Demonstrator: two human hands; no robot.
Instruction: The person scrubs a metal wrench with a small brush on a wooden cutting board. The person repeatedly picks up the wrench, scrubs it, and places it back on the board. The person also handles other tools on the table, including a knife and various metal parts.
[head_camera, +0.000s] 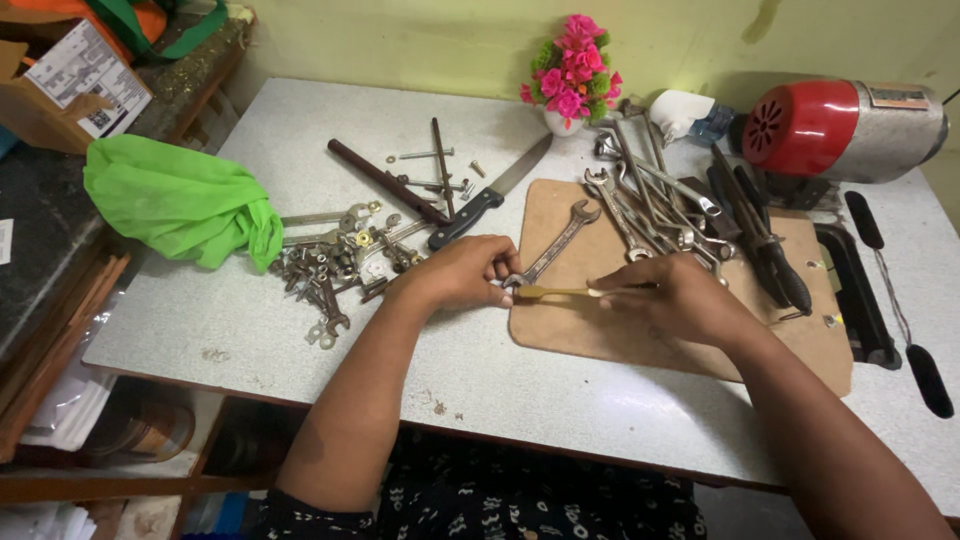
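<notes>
Wrench (553, 247), a silver open-ended one, lies slantwise at the centre of the frame, its upper jaw on the brown board (570, 330) and its lower end at the board's left edge. The left hand (462, 270) is curled over that lower end, fingers bent and closed on it, pinning it in place. The right hand (680, 297) pinches a thin yellowish stick (560, 292) between thumb and fingertips; the stick runs leftward and its tip meets the wrench's lower jaw beside the left hand's fingers.

By the look of it, the step in hand is working the stick's tip at the wrench's lower end, perhaps cleaning or scraping it; what the tip does there is too small to tell. Carrying on would call for the left hand to hold the wrench steady while the right guides the tip with light, fine pressure, since the stick looks slender.

Right of the wrench, more spanners (650, 205) are heaped on the board, with pliers (765, 240) beside them. Left of the hands lies a scatter of nuts and bolts (335, 262), a knife (490, 195) above it, and a green cloth (180, 200) at the left of the frame.
</notes>
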